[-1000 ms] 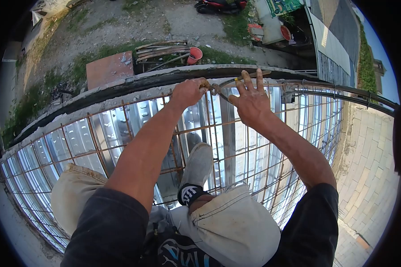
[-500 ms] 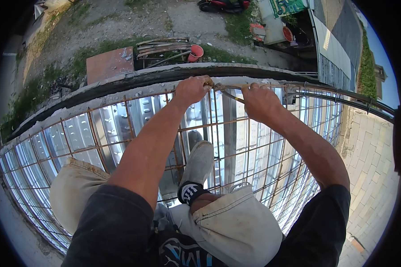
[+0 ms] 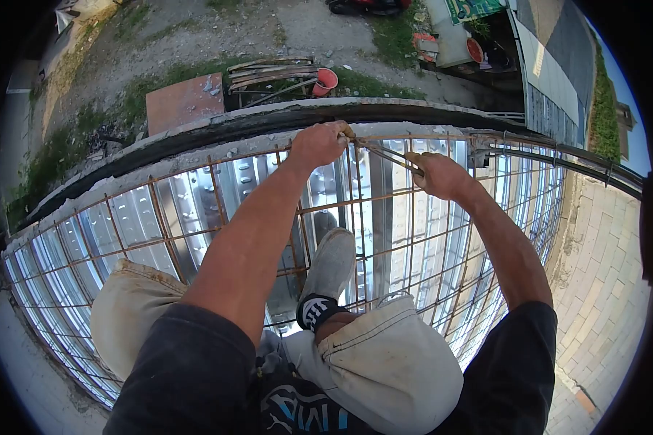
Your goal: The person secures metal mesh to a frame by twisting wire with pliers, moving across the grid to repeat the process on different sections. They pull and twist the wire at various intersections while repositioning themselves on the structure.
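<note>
My left hand [image 3: 321, 143] is closed at the top rebar near the slab edge, its fingertips pinched on something too small to make out. In my right hand [image 3: 440, 176] are the handles of long pliers [image 3: 393, 155]. The tool's jaws meet the bars just right of my left fingertips. Below both hands, the rusty rebar grid [image 3: 355, 199] lies over shiny ribbed metal decking [image 3: 134, 214].
My shoe [image 3: 329, 262] rests on the decking under me. Beyond the concrete edge [image 3: 257, 117] lies lower ground with a red bucket [image 3: 325, 82], stacked wood [image 3: 268, 76] and a brown board [image 3: 183, 104]. Black pipes [image 3: 580, 164] run at the right beside a block wall [image 3: 595, 268].
My right hand has moved right and slightly down, and the pliers' handles now slant down toward it. My left hand stays at the same bar. The whole view has shifted slightly.
</note>
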Demonstrator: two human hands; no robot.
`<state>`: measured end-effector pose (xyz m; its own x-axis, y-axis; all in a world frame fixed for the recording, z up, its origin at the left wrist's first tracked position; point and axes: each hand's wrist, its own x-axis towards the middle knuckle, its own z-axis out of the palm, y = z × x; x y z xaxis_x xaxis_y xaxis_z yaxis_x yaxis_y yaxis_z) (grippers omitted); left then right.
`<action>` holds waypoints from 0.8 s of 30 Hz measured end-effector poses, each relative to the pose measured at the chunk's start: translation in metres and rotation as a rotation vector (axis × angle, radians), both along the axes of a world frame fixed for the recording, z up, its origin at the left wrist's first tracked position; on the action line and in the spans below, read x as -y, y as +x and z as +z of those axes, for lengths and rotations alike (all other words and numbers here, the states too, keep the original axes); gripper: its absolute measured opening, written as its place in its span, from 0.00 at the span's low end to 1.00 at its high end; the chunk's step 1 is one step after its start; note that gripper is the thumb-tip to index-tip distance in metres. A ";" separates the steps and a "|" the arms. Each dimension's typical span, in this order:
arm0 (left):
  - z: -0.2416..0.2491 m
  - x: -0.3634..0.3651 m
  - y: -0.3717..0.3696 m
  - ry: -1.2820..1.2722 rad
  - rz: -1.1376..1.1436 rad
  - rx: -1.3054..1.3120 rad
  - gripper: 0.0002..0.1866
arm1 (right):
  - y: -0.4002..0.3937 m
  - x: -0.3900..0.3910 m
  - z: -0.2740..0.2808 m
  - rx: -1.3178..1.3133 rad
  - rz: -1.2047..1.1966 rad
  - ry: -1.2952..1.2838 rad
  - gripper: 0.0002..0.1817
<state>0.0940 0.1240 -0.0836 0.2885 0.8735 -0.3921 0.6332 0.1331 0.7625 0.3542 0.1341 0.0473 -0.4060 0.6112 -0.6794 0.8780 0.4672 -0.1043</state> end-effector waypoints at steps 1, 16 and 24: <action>-0.001 0.000 0.000 0.006 0.004 0.005 0.13 | -0.005 0.002 0.004 0.065 0.012 0.061 0.23; -0.023 -0.013 -0.001 -0.137 0.027 0.236 0.14 | -0.045 0.042 0.006 -0.440 -1.501 -0.852 0.21; -0.025 -0.022 -0.003 -0.146 -0.022 0.336 0.16 | -0.051 0.057 0.025 0.103 -0.089 0.449 0.27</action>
